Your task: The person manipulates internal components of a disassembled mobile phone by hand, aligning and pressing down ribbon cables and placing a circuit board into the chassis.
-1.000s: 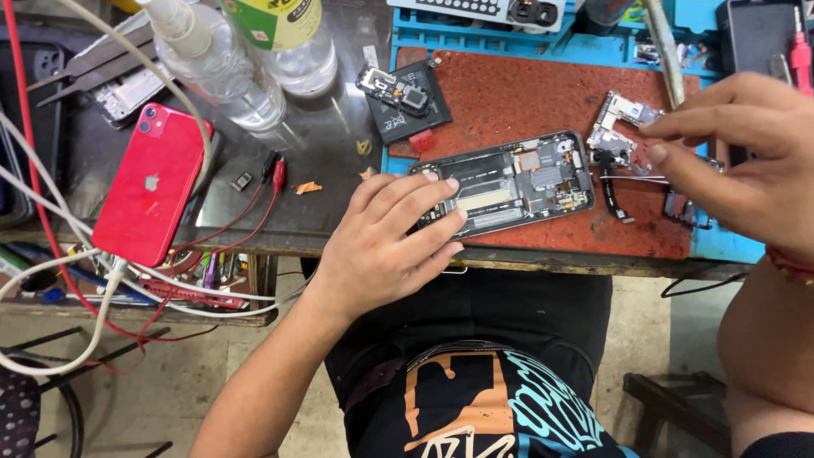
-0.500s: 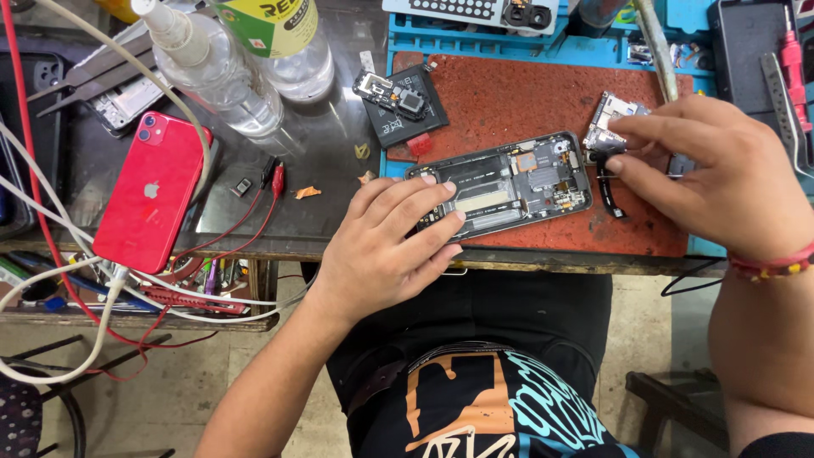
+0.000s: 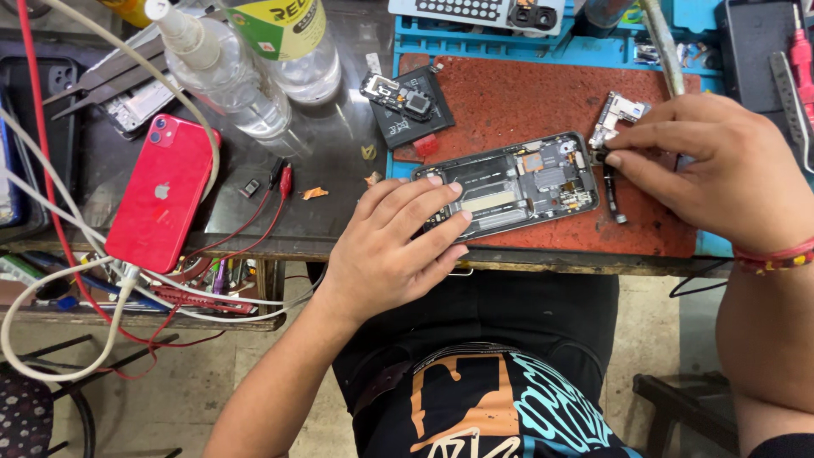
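Right hand (image 3: 712,165), nearer the opened phone (image 3: 509,188) than before, grip pinching small metal part (image 3: 612,119); left hand (image 3: 394,246) flat, unmoved.

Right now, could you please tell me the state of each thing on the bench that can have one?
Opened phone: back off, insides exposed, flat on red mat.
Red phone: closed, face down, white cable plugged in.
Clear bottle: capped, lying tilted.
Left hand: pressing the opened phone's lower end.
Right hand: pinching a small metal part.

right hand (image 3: 712,165) | lowered from raised to opened phone's (image 3: 517,184) top end
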